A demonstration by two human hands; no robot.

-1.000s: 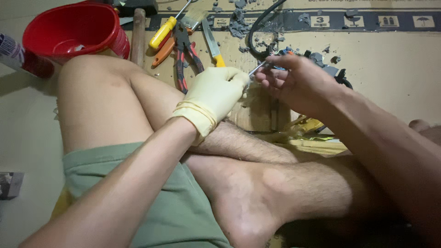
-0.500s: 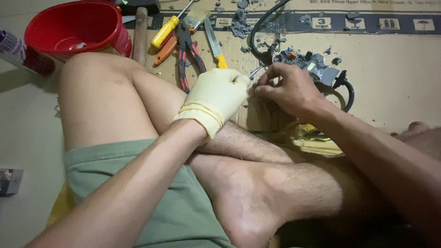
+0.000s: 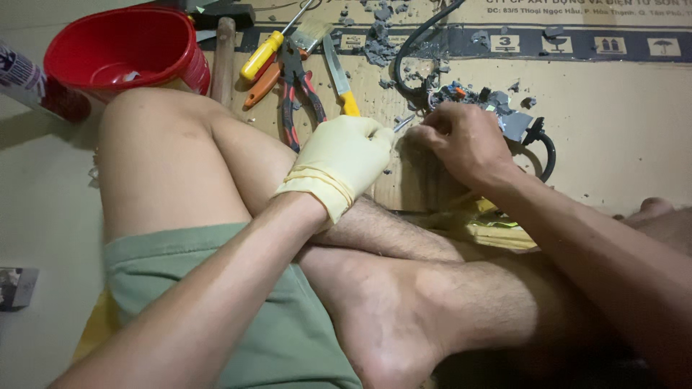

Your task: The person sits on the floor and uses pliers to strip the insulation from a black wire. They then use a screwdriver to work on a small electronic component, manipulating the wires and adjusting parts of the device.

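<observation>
I sit cross-legged on the floor. My left hand (image 3: 346,155) wears a pale yellow glove and is curled into a fist resting on the cardboard sheet (image 3: 613,137); what it holds is hidden. My bare right hand (image 3: 461,140) is just to its right, fingers pinched on a thin metal tool (image 3: 404,123) whose tip points at the glove's thumb. Right behind my right hand lies a small electronic block (image 3: 504,115) with coloured wires, grey potting and a black cable (image 3: 414,50).
Behind my left knee stands a red bucket (image 3: 122,50). On the cardboard beside it lie a wooden handle (image 3: 223,54), a yellow-handled screwdriver (image 3: 259,57), red-and-black pliers (image 3: 299,94), a yellow-handled knife (image 3: 339,75) and grey rubble (image 3: 382,36). Yellow packaging (image 3: 494,227) lies under my right forearm.
My right hand has come down from a raised position onto the cardboard, closer to the gloved left hand. The left hand has barely moved.
</observation>
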